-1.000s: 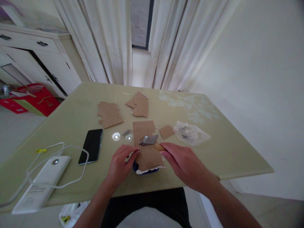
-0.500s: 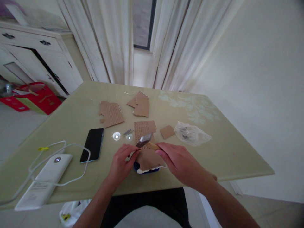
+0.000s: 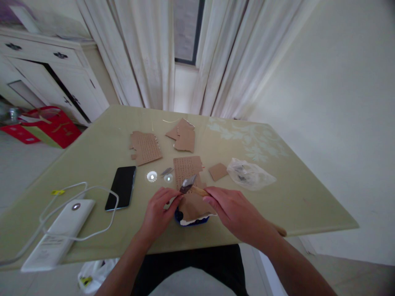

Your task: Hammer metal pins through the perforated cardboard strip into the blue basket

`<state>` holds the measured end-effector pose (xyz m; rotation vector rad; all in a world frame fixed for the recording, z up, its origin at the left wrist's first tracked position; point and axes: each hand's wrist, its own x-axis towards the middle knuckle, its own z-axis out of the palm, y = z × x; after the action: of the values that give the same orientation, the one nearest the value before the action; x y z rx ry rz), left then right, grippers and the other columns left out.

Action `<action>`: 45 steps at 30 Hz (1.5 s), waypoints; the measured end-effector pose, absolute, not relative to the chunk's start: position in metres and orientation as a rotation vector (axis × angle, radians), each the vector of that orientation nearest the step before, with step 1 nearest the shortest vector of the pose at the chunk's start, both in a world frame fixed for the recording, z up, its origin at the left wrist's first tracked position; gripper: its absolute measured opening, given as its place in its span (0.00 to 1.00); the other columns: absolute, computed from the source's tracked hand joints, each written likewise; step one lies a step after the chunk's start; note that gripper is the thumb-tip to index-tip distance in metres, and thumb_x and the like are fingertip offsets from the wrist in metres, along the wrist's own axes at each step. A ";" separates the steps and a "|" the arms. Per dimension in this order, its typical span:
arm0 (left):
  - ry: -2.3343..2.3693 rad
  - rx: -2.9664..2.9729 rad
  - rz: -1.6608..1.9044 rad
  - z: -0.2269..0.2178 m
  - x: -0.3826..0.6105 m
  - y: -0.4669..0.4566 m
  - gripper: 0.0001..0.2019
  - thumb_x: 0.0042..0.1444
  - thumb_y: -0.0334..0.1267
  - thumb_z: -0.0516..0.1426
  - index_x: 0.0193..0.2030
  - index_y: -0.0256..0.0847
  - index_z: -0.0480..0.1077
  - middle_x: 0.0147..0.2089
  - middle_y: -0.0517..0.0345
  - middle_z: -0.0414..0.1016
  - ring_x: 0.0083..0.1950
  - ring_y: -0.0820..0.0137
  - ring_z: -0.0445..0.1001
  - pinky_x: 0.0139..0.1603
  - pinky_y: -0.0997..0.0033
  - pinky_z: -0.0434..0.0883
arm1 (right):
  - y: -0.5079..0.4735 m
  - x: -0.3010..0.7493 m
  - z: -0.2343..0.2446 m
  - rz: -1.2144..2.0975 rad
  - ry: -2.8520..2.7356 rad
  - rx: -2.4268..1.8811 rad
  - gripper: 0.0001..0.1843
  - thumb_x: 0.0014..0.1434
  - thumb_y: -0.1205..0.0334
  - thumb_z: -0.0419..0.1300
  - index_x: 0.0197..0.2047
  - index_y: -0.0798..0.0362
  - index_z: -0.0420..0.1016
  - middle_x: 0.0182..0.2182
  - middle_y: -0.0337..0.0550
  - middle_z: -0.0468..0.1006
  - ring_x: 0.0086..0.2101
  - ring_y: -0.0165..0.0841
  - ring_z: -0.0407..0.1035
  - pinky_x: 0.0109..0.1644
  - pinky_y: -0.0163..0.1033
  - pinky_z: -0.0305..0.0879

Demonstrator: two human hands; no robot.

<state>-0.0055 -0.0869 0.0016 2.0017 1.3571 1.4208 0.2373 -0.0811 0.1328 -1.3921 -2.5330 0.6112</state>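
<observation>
My right hand (image 3: 236, 211) is closed round the wooden handle of a small hammer (image 3: 189, 185), whose metal head hangs just above a brown cardboard piece (image 3: 194, 205). That piece lies over a blue and white object (image 3: 191, 221) near the table's front edge. My left hand (image 3: 159, 211) pinches something too small to make out at the left edge of the cardboard, right under the hammer head.
A black phone (image 3: 121, 188) and a white power bank with cable (image 3: 58, 232) lie left on the green table (image 3: 293, 193). Perforated cardboard pieces (image 3: 145, 148), two small round lights (image 3: 151, 176), nails (image 3: 166, 170) and a clear plastic bag (image 3: 249, 174) lie further back. White cabinet and curtains stand behind.
The hammer head has dropped and turned, moving closer to my left fingertips. Both hands stay in nearly the same place.
</observation>
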 end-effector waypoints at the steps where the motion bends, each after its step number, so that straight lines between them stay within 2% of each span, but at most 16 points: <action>1: 1.358 1.999 1.413 0.002 -0.006 -0.087 0.05 0.69 0.34 0.62 0.41 0.43 0.81 0.37 0.58 0.84 0.35 0.68 0.76 0.42 0.68 0.75 | -0.081 0.237 0.134 0.609 -2.510 -1.391 0.20 0.82 0.52 0.48 0.55 0.52 0.78 0.46 0.51 0.86 0.44 0.44 0.81 0.48 0.45 0.68; 10: 1.365 1.987 1.399 -0.001 -0.007 -0.087 0.06 0.69 0.34 0.62 0.40 0.43 0.81 0.37 0.57 0.83 0.36 0.67 0.76 0.40 0.68 0.75 | -0.083 0.236 0.129 0.601 -2.536 -1.391 0.20 0.82 0.53 0.48 0.55 0.52 0.79 0.49 0.52 0.86 0.45 0.45 0.82 0.49 0.46 0.70; 14: 1.354 1.964 1.377 -0.004 -0.007 -0.088 0.06 0.69 0.35 0.62 0.43 0.44 0.82 0.42 0.55 0.84 0.40 0.66 0.79 0.45 0.66 0.78 | -0.083 0.236 0.133 0.616 -2.471 -1.390 0.20 0.82 0.53 0.47 0.58 0.53 0.77 0.48 0.51 0.86 0.46 0.44 0.81 0.50 0.46 0.70; 18: 1.380 1.897 1.342 -0.003 -0.007 -0.089 0.06 0.69 0.37 0.62 0.42 0.43 0.82 0.46 0.52 0.82 0.45 0.65 0.81 0.47 0.67 0.80 | -0.084 0.236 0.126 0.595 -2.557 -1.391 0.20 0.82 0.53 0.47 0.56 0.52 0.78 0.47 0.51 0.86 0.44 0.43 0.82 0.49 0.45 0.69; 23: 1.371 1.871 1.346 -0.002 -0.007 -0.090 0.06 0.69 0.38 0.62 0.42 0.44 0.83 0.44 0.53 0.81 0.44 0.66 0.81 0.47 0.69 0.81 | -0.084 0.236 0.126 0.586 -2.543 -1.398 0.20 0.82 0.53 0.48 0.57 0.52 0.78 0.49 0.52 0.86 0.46 0.44 0.81 0.50 0.47 0.70; 28: 1.388 1.831 1.305 0.001 -0.005 -0.091 0.07 0.69 0.39 0.62 0.41 0.43 0.82 0.45 0.54 0.79 0.41 0.67 0.80 0.41 0.70 0.81 | -0.083 0.234 0.124 0.648 -2.526 -1.407 0.19 0.82 0.54 0.48 0.55 0.53 0.78 0.45 0.50 0.86 0.44 0.43 0.81 0.49 0.45 0.69; 30: 1.395 1.832 1.298 0.002 -0.005 -0.092 0.07 0.69 0.38 0.61 0.41 0.43 0.81 0.46 0.54 0.80 0.42 0.66 0.81 0.45 0.68 0.82 | -0.083 0.234 0.119 0.658 -2.549 -1.425 0.19 0.82 0.55 0.49 0.54 0.53 0.79 0.45 0.50 0.86 0.44 0.42 0.81 0.49 0.44 0.69; 33: 1.408 1.857 1.301 0.002 -0.006 -0.093 0.05 0.67 0.39 0.63 0.41 0.44 0.81 0.50 0.52 0.79 0.50 0.62 0.82 0.56 0.61 0.82 | -0.083 0.235 0.118 0.664 -2.510 -1.419 0.18 0.82 0.54 0.49 0.56 0.52 0.78 0.46 0.50 0.86 0.45 0.42 0.81 0.49 0.43 0.69; 35: 1.423 1.853 1.276 0.000 -0.008 -0.094 0.05 0.64 0.41 0.67 0.44 0.44 0.81 0.56 0.50 0.78 0.55 0.60 0.81 0.60 0.57 0.81 | -0.083 0.236 0.119 0.658 -2.461 -1.406 0.19 0.82 0.53 0.48 0.54 0.53 0.78 0.45 0.50 0.86 0.44 0.42 0.80 0.49 0.43 0.68; 38: 1.422 1.781 1.232 -0.003 -0.009 -0.095 0.16 0.59 0.44 0.71 0.52 0.45 0.80 0.69 0.47 0.71 0.57 0.59 0.81 0.60 0.54 0.82 | -0.084 0.235 0.117 0.663 -2.448 -1.413 0.20 0.82 0.53 0.48 0.52 0.53 0.78 0.42 0.49 0.86 0.42 0.41 0.80 0.47 0.43 0.68; 40: 1.406 1.707 1.229 -0.006 -0.008 -0.096 0.21 0.59 0.44 0.71 0.58 0.46 0.78 0.73 0.45 0.66 0.58 0.59 0.82 0.60 0.53 0.82 | -0.084 0.234 0.111 0.664 -2.496 -1.438 0.19 0.81 0.55 0.48 0.53 0.53 0.79 0.44 0.51 0.86 0.43 0.42 0.81 0.47 0.43 0.68; 42: 1.383 1.651 1.243 -0.009 -0.007 -0.096 0.23 0.60 0.44 0.71 0.60 0.47 0.77 0.73 0.45 0.66 0.59 0.58 0.82 0.60 0.53 0.82 | -0.084 0.233 0.106 0.667 -2.550 -1.474 0.18 0.81 0.56 0.49 0.54 0.53 0.79 0.46 0.52 0.87 0.44 0.43 0.81 0.48 0.44 0.69; 45: 1.343 1.609 1.235 -0.012 -0.005 -0.096 0.23 0.62 0.42 0.69 0.63 0.46 0.75 0.66 0.45 0.74 0.59 0.58 0.82 0.60 0.53 0.82 | -0.084 0.233 0.104 0.693 -2.538 -1.489 0.18 0.81 0.56 0.49 0.54 0.53 0.79 0.46 0.51 0.86 0.45 0.43 0.81 0.50 0.44 0.69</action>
<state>-0.0049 -0.0962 -0.0119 1.6086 1.3435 1.2347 0.2326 -0.0835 0.1043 -1.4894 -2.5383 0.6928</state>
